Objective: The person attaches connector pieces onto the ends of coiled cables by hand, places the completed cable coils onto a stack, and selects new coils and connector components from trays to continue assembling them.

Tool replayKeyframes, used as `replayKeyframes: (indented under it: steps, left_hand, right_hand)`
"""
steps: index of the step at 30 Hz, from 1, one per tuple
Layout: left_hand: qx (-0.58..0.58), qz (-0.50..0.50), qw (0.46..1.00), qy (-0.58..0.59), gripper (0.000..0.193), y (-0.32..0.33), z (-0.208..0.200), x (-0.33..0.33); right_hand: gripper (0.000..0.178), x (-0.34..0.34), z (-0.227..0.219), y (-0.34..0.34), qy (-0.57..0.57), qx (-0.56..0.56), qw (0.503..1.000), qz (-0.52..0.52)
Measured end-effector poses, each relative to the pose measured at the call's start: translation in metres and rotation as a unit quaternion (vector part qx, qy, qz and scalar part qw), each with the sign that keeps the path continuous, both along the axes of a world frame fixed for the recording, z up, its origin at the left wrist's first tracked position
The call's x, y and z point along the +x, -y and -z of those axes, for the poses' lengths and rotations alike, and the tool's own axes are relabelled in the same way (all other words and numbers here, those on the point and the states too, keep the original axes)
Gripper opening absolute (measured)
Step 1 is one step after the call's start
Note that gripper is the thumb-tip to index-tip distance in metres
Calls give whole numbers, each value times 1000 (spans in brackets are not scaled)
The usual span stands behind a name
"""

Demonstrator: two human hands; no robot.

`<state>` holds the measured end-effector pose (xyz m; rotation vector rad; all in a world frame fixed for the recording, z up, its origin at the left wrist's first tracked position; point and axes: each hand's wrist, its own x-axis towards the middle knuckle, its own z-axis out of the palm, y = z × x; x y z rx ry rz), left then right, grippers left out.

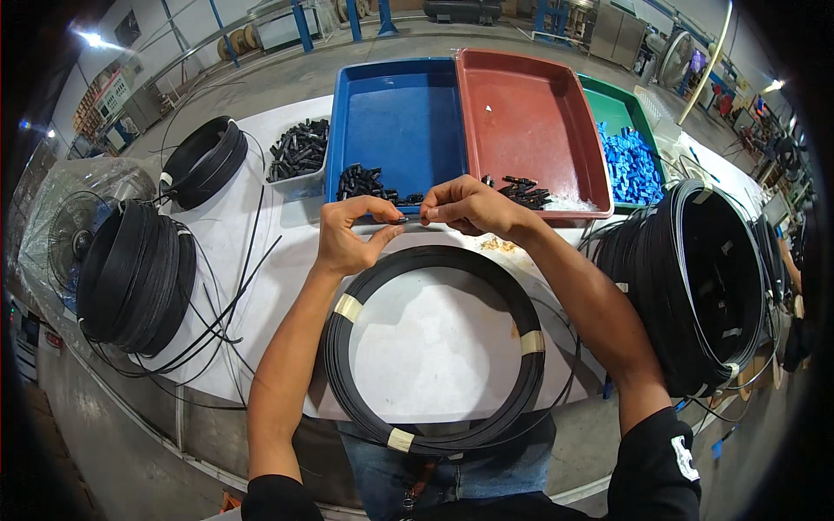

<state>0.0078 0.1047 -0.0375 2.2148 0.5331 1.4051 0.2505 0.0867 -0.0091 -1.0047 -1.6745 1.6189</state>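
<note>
My left hand [347,233] pinches a small black connector [402,220] between thumb and forefinger, just in front of the blue tray [404,122]. Close beside it, my right hand [469,207] has its thumb and forefinger pressed together; what lies between them is too small to make out. The two hands' fingertips are a short gap apart. Below them a flat coil of black cable [340,365], bound with pale tape, lies on the white table [434,339] and overhangs its near edge. Black connectors [365,184] are heaped in the blue tray's near left corner.
A red tray [521,113] holds dark parts and clear plastic; a green tray [608,100] holds blue pieces [630,165]. Left of the trays stands a bin of black connectors [300,149]. Cable coils [135,278] with loose ends lie left; a large coil stack [643,269] stands right.
</note>
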Motion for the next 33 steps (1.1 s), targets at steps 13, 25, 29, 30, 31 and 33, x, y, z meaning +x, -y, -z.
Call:
replayKeyframes:
  steps: [13, 25, 29, 30, 31, 33]
  left_hand:
    - [1, -27, 998, -61, 15, 8, -6, -2]
    - [89, -22, 994, -67, 17, 11, -11, 0]
    - [66, -31, 995, -73, 18, 15, -8, 4]
    - [66, -30, 995, -73, 18, 15, -8, 4]
    - [66, -29, 996, -56, 17, 15, -9, 5]
    - [66, -24, 997, -40, 17, 14, -10, 5]
  right_hand:
    - [11, -7, -9, 7, 10, 11, 1000, -14]
    - [13, -15, -9, 10, 88, 56, 995, -10]
    - [11, -13, -14, 14, 64, -3, 998, -13]
    - [11, -12, -14, 15, 64, -3, 998, -11]
    - [10, -11, -14, 14, 48, -22, 999, -4]
    - [10, -8, -11, 13, 31, -41, 999, 6]
